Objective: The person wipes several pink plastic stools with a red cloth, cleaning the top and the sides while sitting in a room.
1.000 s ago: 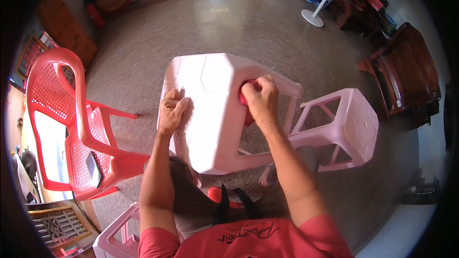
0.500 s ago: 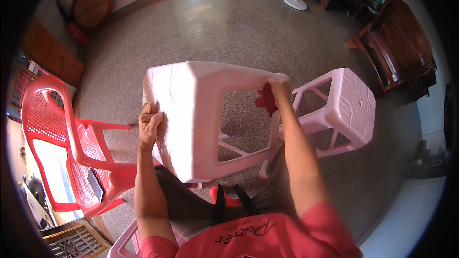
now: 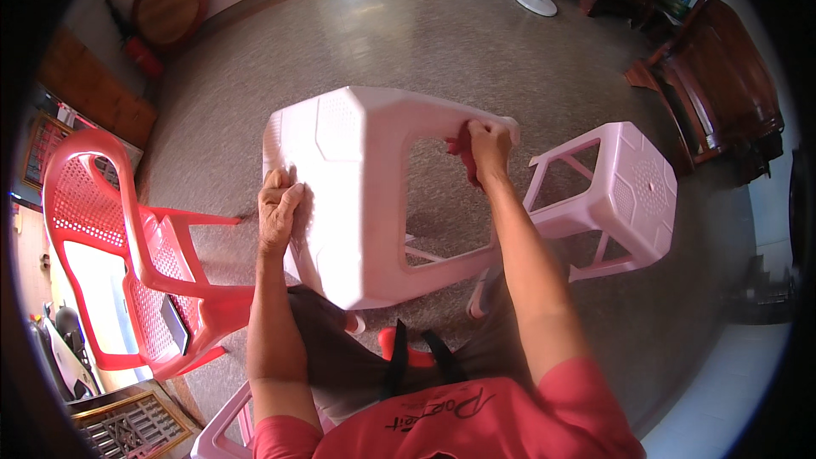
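Observation:
A pale pink plastic stool [image 3: 384, 195] is held tipped on its side before me, its seat turned left and its open leg frame toward me and the right. My left hand [image 3: 279, 208] grips the seat's left edge, fingers curled over it. At the upper end of a leg on the right, my right hand [image 3: 490, 151] is closed around a dark red cloth [image 3: 464, 150] pressed against the plastic. Part of the cloth hangs inside the frame's opening. The stool's far legs are mostly hidden.
A second pink stool [image 3: 633, 191] lies on its side to the right. Left stands a red plastic armchair [image 3: 149, 272] with a dark flat device [image 3: 175, 323] on its seat. Beyond are a wooden chair [image 3: 722, 85], a white stand base [image 3: 535, 2] and a round wooden board [image 3: 170, 7].
The stool has tilted, showing more of its patterned seat. My right hand with the cloth has shifted slightly up along the leg, its wrist now more bent. My left hand keeps its grip.

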`<control>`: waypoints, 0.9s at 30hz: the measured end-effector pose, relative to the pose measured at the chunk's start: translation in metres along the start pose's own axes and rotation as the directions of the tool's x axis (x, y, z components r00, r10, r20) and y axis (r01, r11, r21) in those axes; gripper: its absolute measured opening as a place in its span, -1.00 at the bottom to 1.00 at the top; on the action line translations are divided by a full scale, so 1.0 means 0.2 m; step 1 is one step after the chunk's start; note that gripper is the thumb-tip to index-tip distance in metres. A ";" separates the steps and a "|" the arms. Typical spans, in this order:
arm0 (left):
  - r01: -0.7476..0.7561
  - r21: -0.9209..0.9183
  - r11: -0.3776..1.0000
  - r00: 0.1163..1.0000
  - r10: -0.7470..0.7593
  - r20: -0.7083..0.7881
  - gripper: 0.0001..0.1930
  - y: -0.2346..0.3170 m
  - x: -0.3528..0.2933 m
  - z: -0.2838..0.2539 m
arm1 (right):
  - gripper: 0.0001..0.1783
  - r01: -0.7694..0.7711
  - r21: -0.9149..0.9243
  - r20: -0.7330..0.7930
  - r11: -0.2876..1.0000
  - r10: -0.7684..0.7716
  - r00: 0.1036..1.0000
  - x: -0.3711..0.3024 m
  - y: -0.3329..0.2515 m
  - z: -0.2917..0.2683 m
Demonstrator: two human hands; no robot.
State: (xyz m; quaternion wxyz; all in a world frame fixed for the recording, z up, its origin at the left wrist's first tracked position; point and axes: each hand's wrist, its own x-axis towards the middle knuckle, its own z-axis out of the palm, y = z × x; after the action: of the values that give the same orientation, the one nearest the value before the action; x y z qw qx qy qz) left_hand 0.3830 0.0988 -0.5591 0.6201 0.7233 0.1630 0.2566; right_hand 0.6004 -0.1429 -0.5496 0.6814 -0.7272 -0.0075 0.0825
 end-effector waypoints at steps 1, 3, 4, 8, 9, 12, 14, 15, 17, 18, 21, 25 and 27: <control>0.001 -0.003 1.000 1.000 -0.001 0.000 -0.66 0.00 0.01 0.01 | -0.76 0.040 0.068 0.076 0.997 -0.045 0.996 -0.04 -0.07 0.04; -0.031 0.034 0.999 1.000 0.031 0.002 -0.67 0.00 0.01 0.03 | -0.74 0.099 -0.070 0.215 0.993 -0.081 0.973 -0.13 -0.20 0.12; -0.083 0.075 0.994 0.997 0.083 0.011 -0.66 0.01 0.02 0.04 | -0.73 0.245 -0.221 0.150 0.944 -0.216 0.965 -0.15 -0.21 0.16; -0.008 0.112 0.994 0.995 0.019 -0.094 -0.65 0.02 0.01 0.04 | -0.74 0.522 -0.473 0.258 0.710 -0.456 0.852 -0.34 -0.32 0.27; 0.001 0.112 0.994 0.995 0.011 -0.100 -0.65 0.01 0.01 0.05 | -0.74 0.521 -0.472 0.265 0.711 -0.449 0.853 -0.37 -0.31 0.28; 0.072 0.119 0.990 0.970 -0.042 -0.240 -0.71 0.01 0.02 0.07 | -0.81 0.573 -0.496 0.336 0.652 -0.464 0.819 -0.46 -0.26 0.28; 0.095 0.116 0.989 0.958 -0.059 -0.280 -0.72 0.00 0.04 0.08 | -0.81 0.573 -0.499 0.365 0.650 -0.442 0.819 -0.52 -0.23 0.27; 0.114 0.113 0.987 0.947 -0.074 -0.314 -0.74 -0.01 0.04 0.08 | -0.82 0.569 -0.504 0.386 0.649 -0.420 0.821 -0.55 -0.22 0.27; 0.132 0.100 0.986 0.934 -0.090 -0.346 -0.73 0.02 0.03 0.10 | -0.81 0.569 -0.504 0.415 0.650 -0.395 0.819 -0.58 -0.20 0.24; 0.151 0.099 0.984 0.926 -0.106 -0.363 -0.69 0.01 0.03 0.10 | -0.81 0.585 -0.488 0.428 0.647 -0.407 0.807 -0.59 -0.18 0.23; 0.187 0.118 0.975 0.908 -0.125 -0.399 -0.58 0.02 0.04 0.09 | -0.81 0.598 -0.470 0.454 0.649 -0.403 0.795 -0.63 -0.16 0.20; 0.187 0.169 0.968 0.889 -0.093 -0.449 -0.49 0.00 0.04 0.08 | -0.82 0.614 -0.496 0.519 0.614 -0.357 0.776 -0.68 -0.18 0.18; 0.155 0.206 0.966 0.887 -0.044 -0.459 -0.47 -0.02 0.05 0.07 | -0.82 0.642 -0.502 0.578 0.580 -0.327 0.747 -0.70 -0.18 0.16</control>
State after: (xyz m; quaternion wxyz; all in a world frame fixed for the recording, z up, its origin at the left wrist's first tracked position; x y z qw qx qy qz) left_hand 0.3987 0.0933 -0.5633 0.4870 0.7033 0.3687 0.3636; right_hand 0.4616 -0.1266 -0.5010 0.3453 -0.8534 -0.3889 0.0350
